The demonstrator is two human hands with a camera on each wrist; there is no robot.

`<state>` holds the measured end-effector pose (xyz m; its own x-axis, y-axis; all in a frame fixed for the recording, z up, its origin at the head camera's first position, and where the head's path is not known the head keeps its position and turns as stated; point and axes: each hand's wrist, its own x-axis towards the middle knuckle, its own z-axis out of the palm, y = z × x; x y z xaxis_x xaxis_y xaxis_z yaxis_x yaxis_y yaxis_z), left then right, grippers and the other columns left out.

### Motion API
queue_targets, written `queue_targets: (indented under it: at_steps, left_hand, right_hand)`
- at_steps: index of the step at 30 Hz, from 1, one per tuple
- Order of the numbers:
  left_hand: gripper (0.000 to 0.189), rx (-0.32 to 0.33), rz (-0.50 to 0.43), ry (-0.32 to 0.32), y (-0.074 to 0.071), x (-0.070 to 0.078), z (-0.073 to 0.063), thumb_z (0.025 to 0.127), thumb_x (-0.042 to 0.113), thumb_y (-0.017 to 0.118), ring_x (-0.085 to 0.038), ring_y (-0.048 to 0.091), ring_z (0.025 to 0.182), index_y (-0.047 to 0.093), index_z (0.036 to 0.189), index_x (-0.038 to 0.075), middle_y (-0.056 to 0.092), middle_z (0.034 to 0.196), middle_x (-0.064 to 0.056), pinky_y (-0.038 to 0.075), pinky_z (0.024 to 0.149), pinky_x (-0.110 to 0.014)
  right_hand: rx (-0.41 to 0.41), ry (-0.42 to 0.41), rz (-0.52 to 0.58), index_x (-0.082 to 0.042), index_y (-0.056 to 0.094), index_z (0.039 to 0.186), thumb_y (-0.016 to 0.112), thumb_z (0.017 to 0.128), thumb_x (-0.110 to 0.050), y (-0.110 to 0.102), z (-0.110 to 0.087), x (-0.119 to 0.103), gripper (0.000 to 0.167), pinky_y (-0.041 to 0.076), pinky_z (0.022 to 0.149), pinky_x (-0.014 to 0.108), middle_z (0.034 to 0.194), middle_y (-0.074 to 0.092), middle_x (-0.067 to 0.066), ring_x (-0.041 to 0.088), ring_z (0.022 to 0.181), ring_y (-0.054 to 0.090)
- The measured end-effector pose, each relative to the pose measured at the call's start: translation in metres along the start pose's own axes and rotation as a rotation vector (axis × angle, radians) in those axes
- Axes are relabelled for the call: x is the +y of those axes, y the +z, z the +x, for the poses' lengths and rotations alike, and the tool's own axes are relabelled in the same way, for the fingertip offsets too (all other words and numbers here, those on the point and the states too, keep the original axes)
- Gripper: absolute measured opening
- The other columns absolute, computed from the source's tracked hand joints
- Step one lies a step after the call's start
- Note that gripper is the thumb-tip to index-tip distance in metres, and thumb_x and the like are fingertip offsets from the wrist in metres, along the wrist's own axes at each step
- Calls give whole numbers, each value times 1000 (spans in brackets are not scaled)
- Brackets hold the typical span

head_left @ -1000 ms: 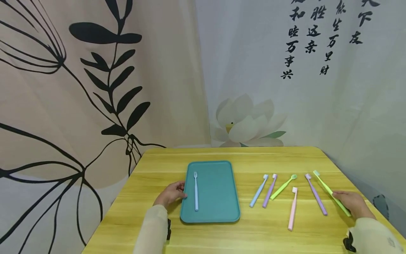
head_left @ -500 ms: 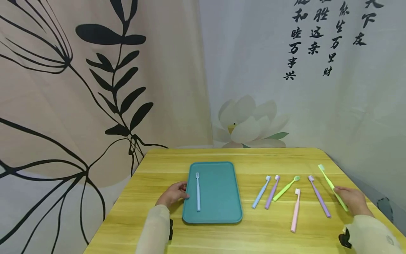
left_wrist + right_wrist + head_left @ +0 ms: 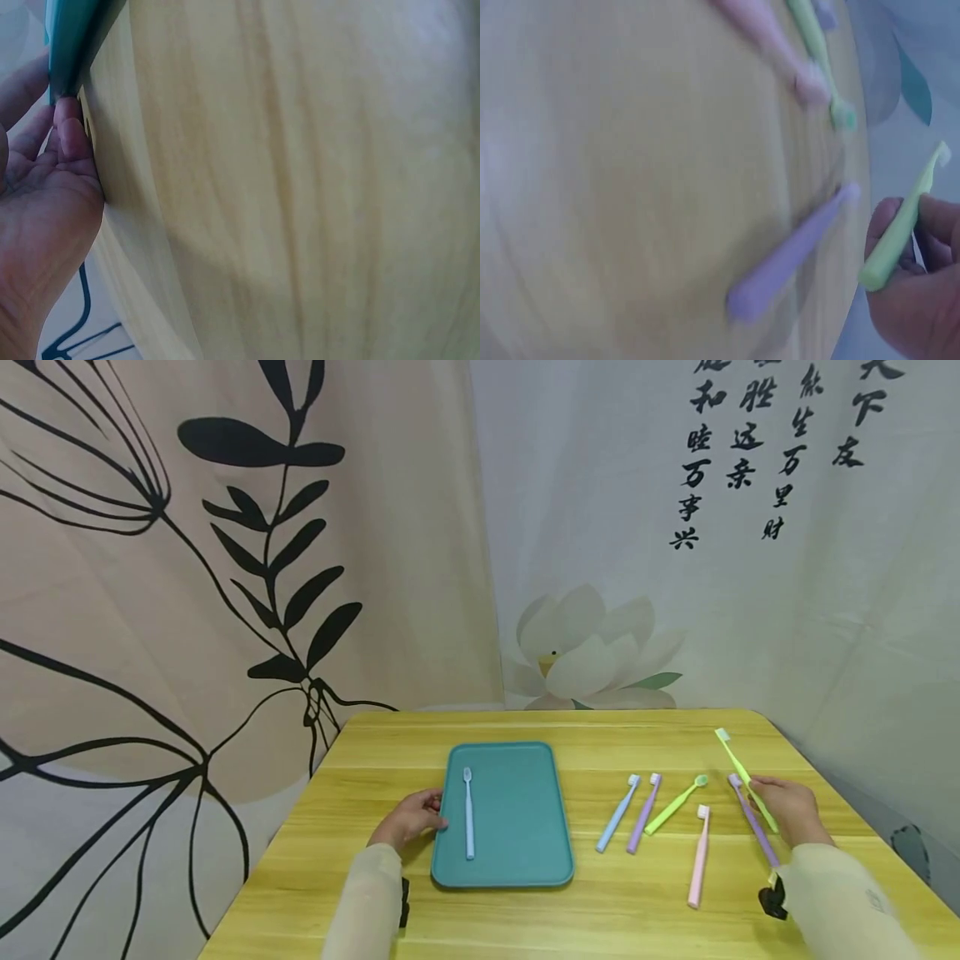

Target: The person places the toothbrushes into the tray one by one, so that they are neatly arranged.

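Observation:
My right hand (image 3: 792,812) pinches a yellow-green toothbrush (image 3: 737,765) by its handle, head pointing away and to the left. In the right wrist view this green toothbrush (image 3: 900,236) is raised off the table, thumb and fingers on either side of it. Below it on the table lies a purple toothbrush (image 3: 756,827), partly covered by the right hand and sleeve. My left hand (image 3: 408,818) grips the left rim of a teal tray (image 3: 517,814); in the left wrist view its fingers (image 3: 71,139) bend at the tray's edge. A light-blue toothbrush (image 3: 469,818) lies in the tray.
Between the tray and my right hand, a blue toothbrush (image 3: 618,814), another purple toothbrush (image 3: 643,814), another green toothbrush (image 3: 675,807) and a pink toothbrush (image 3: 698,860) lie on the wooden table (image 3: 600,927). A printed curtain (image 3: 420,568) hangs behind the table.
My right hand has lifted the green toothbrush from the table's right side and carried it leftward, above the purple one. My left hand stays at the tray's rim. The view shifted slightly.

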<state>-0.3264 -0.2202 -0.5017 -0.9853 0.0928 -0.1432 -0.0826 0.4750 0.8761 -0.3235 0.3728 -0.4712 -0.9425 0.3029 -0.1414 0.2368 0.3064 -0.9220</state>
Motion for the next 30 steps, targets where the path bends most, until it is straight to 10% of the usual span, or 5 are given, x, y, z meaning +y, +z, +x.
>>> queue_targets:
  at_steps: [10,23,30]
  left_hand:
    - [59,3,-1,9,1,-1,-1,84,-10,70,-27,52,100,49,139,-8,56,109,-14,44,94,-44]
    - [60,-1,-2,17,2,-2,-1,83,-10,70,-26,52,99,49,140,-7,56,109,-14,45,92,-44]
    - [61,-1,0,18,2,-3,0,84,-8,70,-26,52,99,49,141,-7,57,109,-13,44,94,-45]
  right_hand:
    - [-34,33,120,10,35,147,46,103,-15,58,-2,-36,52,46,99,41,149,32,33,32,115,53]
    - [-154,21,170,5,36,149,46,103,-17,123,-14,-61,52,19,115,53,156,24,28,44,143,20]
    - [-173,30,208,5,41,146,47,103,-14,156,-23,-73,47,32,108,47,149,34,27,39,131,36]
